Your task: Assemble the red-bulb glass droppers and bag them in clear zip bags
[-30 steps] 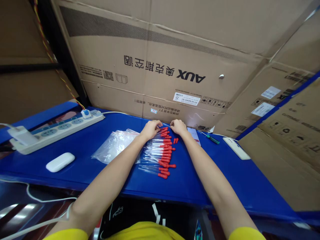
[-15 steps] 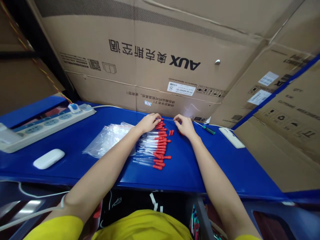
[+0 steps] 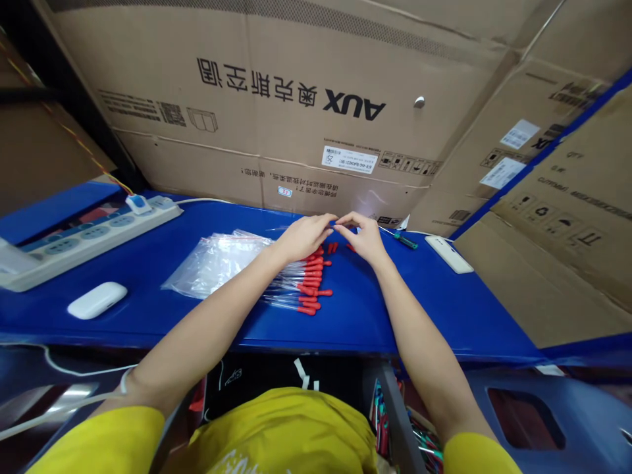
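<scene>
Yellow sleeves at the near edge of view, mine, both forearms reaching out over the blue table (image 3: 148,316).

Item: row of clear droppers (image 3: 301,283) with red bulbs, lying side by side on the table, partly under my left forearm. Risk: the forearm hangs just over them, and a drop of the wrist would roll the row out of line or push the nearest ones toward the table edge.

Item: clear plastic bags (image 3: 217,263), a loose heap just left of the droppers. Slippery stuff; a nudge from my elbow could slide them.

Item: white case (image 3: 97,300) and power strip (image 3: 83,234), well apart to the left, out of harm.

Item: my left hand (image 3: 303,235) and right hand (image 3: 363,237), fingertips meeting above the far end of the row. Between them a thin clear dropper tube (image 3: 337,222) (I judge; it is too fine to see fully), pinched by both sets of fingertips. Risk: it is small and held only at the tips, so a slack pinch would let it fall among the loose red bulbs (image 3: 332,248) beside the row.

Item: green-handled screwdriver (image 3: 405,240) and white device (image 3: 449,254), right of my right hand.

Item: cardboard cartons (image 3: 296,99), stacked behind the table.
</scene>
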`<state>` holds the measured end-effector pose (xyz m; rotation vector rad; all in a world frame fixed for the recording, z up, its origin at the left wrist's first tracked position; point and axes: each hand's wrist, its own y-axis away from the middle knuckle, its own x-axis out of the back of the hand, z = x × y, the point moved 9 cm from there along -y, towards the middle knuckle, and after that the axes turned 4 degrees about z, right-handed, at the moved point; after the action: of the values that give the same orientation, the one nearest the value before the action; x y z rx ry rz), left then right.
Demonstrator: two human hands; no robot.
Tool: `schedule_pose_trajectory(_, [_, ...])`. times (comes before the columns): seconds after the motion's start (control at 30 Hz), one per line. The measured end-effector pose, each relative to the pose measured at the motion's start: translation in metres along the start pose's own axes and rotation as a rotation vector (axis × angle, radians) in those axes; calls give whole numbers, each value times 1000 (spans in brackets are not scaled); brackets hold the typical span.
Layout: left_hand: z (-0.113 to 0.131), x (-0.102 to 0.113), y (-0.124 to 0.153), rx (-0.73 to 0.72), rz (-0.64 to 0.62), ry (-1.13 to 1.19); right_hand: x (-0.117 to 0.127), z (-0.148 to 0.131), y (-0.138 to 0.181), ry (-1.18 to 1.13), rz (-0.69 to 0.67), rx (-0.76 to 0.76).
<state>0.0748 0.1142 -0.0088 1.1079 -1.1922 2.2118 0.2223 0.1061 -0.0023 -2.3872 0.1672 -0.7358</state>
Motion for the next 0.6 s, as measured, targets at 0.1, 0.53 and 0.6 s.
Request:
schedule_pose_trajectory(0.1, [3, -4, 2, 57, 8, -6, -4, -7, 0, 136, -42, 31])
schedule_pose_trajectory(0.53, [-20, -4, 9, 109, 21, -83, 6, 46, 18, 805, -340, -160])
schedule_pose_trajectory(0.6, [-22, -8, 10, 141, 2, -59, 3, 43, 18, 788, -345, -164])
